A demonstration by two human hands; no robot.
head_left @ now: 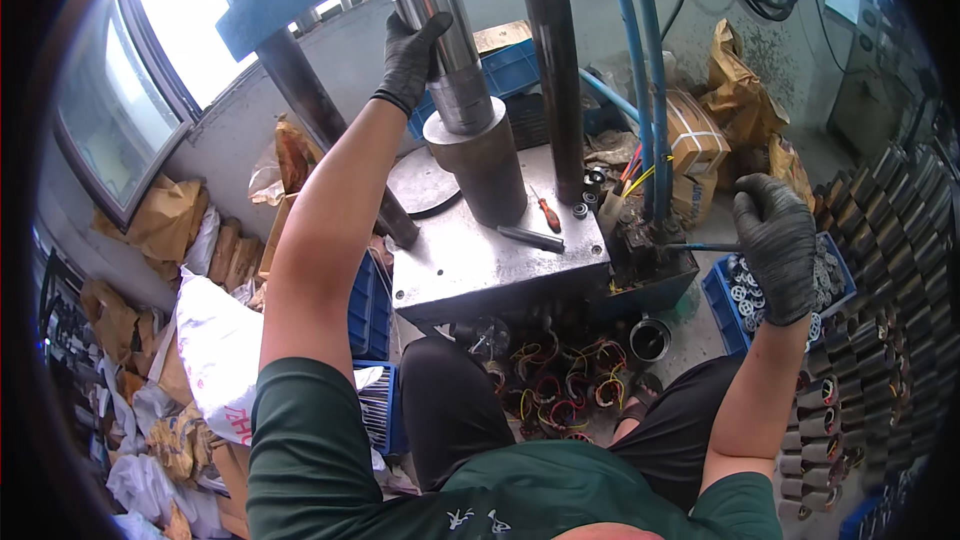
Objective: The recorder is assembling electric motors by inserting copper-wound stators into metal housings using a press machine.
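Steel ram (452, 58) of the press stands upright at the far middle of the scene, a polished cylinder that comes down into a dull grey sleeve (480, 162) resting on the press table (470, 260). The person's left hand (412, 58), in a black glove, is wrapped around the ram's left side, fingers closed against the shiny metal well above the sleeve. The right hand (775, 245), also gloved in black, is far out to the right, closed around the end of a thin lever (700, 247) that runs left toward a dark, oily valve block (635, 240) at the table's right edge. The two hands are well apart, each gripping its own part.

On the grey table, just right of the sleeve, lie a small red-handled screwdriver (545, 210) and a short dark metal bar (530, 238). A dark column (555, 60) rises behind them, and blue hoses (640, 70) hang down to the valve block. Below the right hand sits a blue crate (722, 310) of small metal rings. Wound coils with coloured wires (550, 385) lie on the floor near the person's knees, beside a dark round can (650, 340). Rows of cylindrical motor parts (860, 270) are stacked along the right side. Brown paper bundles and white bags (215, 340) are piled at the left, under a window (110, 100).
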